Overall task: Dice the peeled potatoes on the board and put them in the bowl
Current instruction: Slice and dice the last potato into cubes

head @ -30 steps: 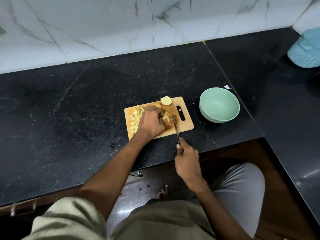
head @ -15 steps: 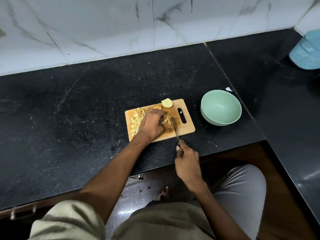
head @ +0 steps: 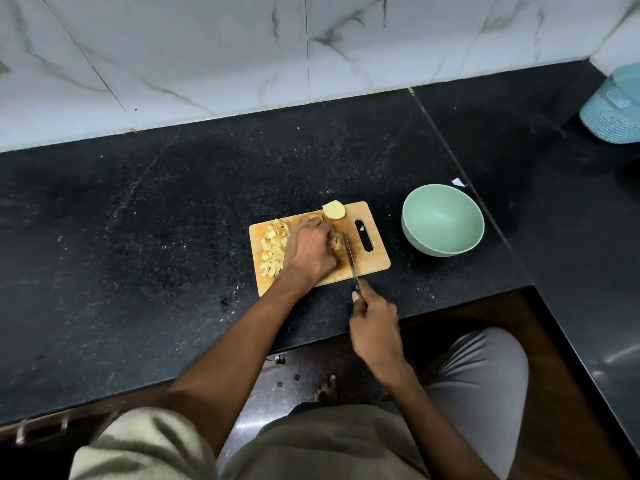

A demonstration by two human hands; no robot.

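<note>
Wooden and pale, the cutting board (head: 370,268) lies on the black speckled counter (head: 138,254) a little right of the frame's centre, its slotted handle toward the right. In this single head view, the left hand (head: 310,249) lies over the middle of the board with fingers curled down onto a potato piece (head: 335,241), holding it in place; most of that piece is hidden beneath the hand. The right hand (head: 375,325), below the board's lower edge, grips the handle of a knife (head: 350,259), whose blade runs up across the board just right of the held piece. A heap of diced potato (head: 273,251) sits on the board's left part, and a rounded peeled potato half (head: 334,210) rests at its upper edge. The green bowl (head: 442,225) stands just right of the board, nothing visible inside. A blue woven basket (head: 613,109) sits at the upper right edge.
</note>
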